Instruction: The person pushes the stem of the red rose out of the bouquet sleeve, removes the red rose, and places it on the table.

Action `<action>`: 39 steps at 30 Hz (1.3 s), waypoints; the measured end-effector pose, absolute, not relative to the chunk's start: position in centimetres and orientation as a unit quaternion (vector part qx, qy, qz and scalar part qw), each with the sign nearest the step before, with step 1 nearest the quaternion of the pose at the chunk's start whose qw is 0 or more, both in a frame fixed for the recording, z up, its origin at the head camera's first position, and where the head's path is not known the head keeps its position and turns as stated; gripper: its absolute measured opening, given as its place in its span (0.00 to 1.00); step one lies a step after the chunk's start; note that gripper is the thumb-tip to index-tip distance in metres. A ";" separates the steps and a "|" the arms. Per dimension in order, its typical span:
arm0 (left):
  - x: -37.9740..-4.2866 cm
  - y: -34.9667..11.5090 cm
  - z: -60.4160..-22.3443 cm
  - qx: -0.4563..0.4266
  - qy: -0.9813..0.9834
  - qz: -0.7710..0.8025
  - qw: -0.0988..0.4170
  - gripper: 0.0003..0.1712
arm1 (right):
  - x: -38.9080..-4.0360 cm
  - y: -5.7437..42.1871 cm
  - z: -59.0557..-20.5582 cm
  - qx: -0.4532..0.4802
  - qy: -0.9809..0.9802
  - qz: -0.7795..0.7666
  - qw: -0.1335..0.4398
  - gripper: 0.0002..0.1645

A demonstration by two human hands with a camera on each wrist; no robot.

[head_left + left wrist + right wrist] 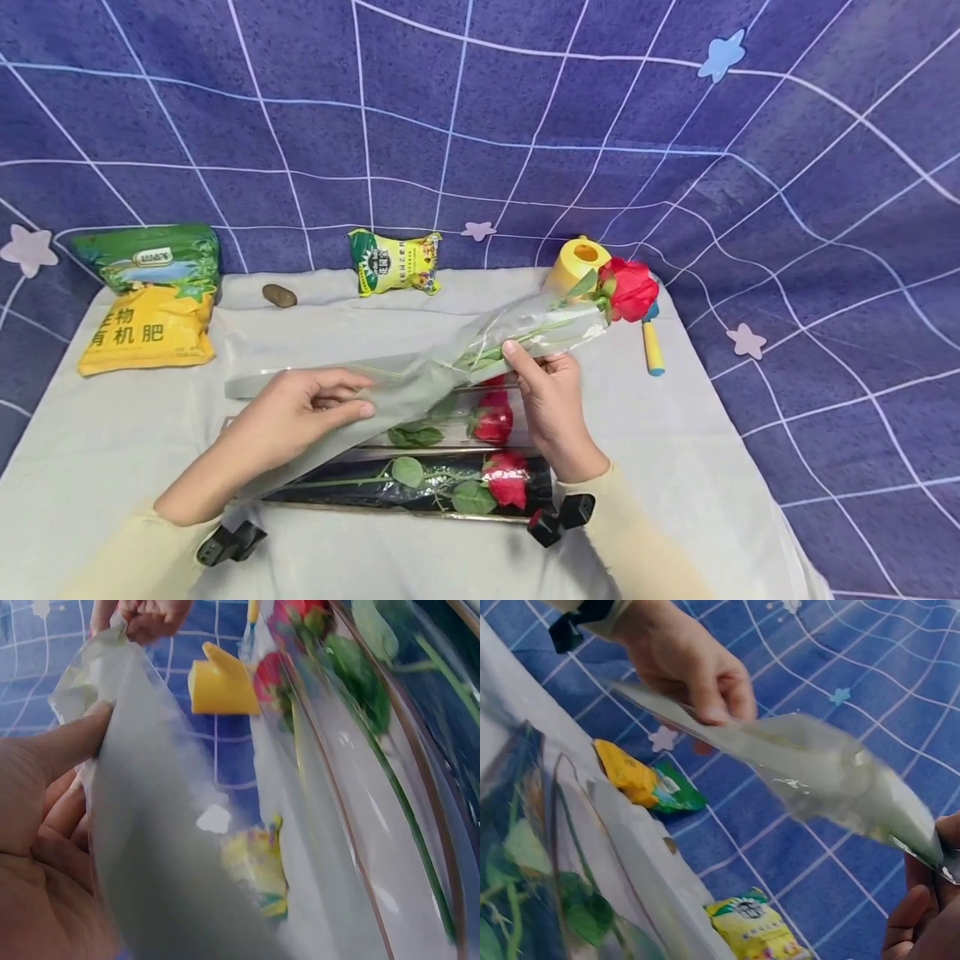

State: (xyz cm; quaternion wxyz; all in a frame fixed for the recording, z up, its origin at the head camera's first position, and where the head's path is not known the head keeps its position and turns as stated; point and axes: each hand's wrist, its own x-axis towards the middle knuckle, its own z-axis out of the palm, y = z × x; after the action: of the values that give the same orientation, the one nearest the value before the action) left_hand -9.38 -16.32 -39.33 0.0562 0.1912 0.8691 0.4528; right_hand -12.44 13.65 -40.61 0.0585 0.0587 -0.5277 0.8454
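Note:
A red rose (632,289) in a clear and pale grey wrapping sleeve (423,385) is held slantwise above the table, its bloom at the upper right. My left hand (281,425) pinches the sleeve's lower part between thumb and fingers; the left wrist view shows the thumb (79,739) pressed on the film. Nearer the bloom, my right hand (557,408) grips the sleeve, thumb on top. Beneath lie more wrapped roses: one with a red bloom (493,419) in clear film, partly covered, and another bloom (506,477) in a black-backed sleeve (337,493).
Along the back stand a green and yellow bag (150,304), a brown stone (280,295), a small yellow-green packet (397,265) and a yellow watering can (573,265). A tool with a yellow handle (653,348) lies at the right, partly behind the bloom. Blue gridded cloth (412,108) hangs behind.

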 end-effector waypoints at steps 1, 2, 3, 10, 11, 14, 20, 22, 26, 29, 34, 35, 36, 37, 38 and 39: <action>-9.3 -16.6 -39.3 0.186 0.870 0.453 0.061 0.17 | -12.6 13.9 -40.6 0.057 -0.529 0.844 0.061 0.10; -9.3 -16.8 -39.4 0.183 0.870 0.453 0.063 0.17 | -12.7 14.1 -40.5 0.058 -0.531 0.843 0.063 0.10; -9.3 -16.9 -39.4 0.182 0.872 0.450 0.063 0.16 | -12.8 14.2 -40.4 0.057 -0.533 0.842 0.064 0.10; -9.6 -16.3 -39.2 0.211 0.879 0.425 0.046 0.17 | -12.6 13.7 -40.4 0.045 -0.528 0.847 0.043 0.09; -9.7 -16.0 -39.2 0.216 0.876 0.428 0.048 0.17 | -12.6 13.6 -40.5 0.047 -0.528 0.847 0.037 0.08; -9.8 -15.1 -39.3 0.240 0.871 0.426 0.048 0.12 | -12.5 13.4 -40.7 0.054 -0.526 0.848 0.021 0.06; -9.9 -14.8 -39.1 0.231 0.870 0.431 0.055 0.06 | -13.0 14.3 -40.6 0.034 -0.502 0.862 0.058 0.14; -9.9 -14.9 -39.0 0.221 0.865 0.445 0.071 0.07 | -13.3 14.6 -40.5 0.030 -0.502 0.862 0.072 0.17; -10.1 -15.0 -38.7 0.207 0.853 0.469 0.101 0.09 | -13.6 14.9 -40.3 0.024 -0.498 0.863 0.086 0.16; -10.2 -15.2 -38.5 0.191 0.851 0.478 0.108 0.11 | -13.7 14.9 -40.1 0.025 -0.492 0.865 0.098 0.13; -10.2 -15.7 -38.2 0.172 0.854 0.479 0.105 0.12 | -13.7 14.6 -40.0 0.054 -0.467 0.878 0.096 0.13; -10.2 -15.7 -38.2 0.170 0.854 0.481 0.104 0.12 | -13.7 14.6 -40.0 0.058 -0.462 0.880 0.097 0.13; -10.2 -15.7 -38.2 0.167 0.853 0.482 0.105 0.12 | -13.6 14.6 -40.1 0.062 -0.460 0.880 0.099 0.14; -10.2 -15.7 -38.1 0.165 0.854 0.482 0.104 0.12 | -13.5 14.6 -40.1 0.062 -0.458 0.881 0.104 0.14; -10.1 -15.6 -38.1 0.167 0.855 0.481 0.101 0.12 | -13.5 14.6 -40.1 0.061 -0.456 0.881 0.110 0.13; -10.1 -15.6 -38.1 0.169 0.856 0.479 0.097 0.13 | -13.4 14.5 -40.2 0.059 -0.457 0.880 0.116 0.13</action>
State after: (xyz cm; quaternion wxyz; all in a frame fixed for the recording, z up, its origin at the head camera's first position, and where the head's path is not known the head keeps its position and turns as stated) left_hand -10.09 -15.56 -38.06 0.0973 0.1688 0.8561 0.4787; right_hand -13.45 14.49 -40.18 0.1164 0.0590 -0.4569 0.8799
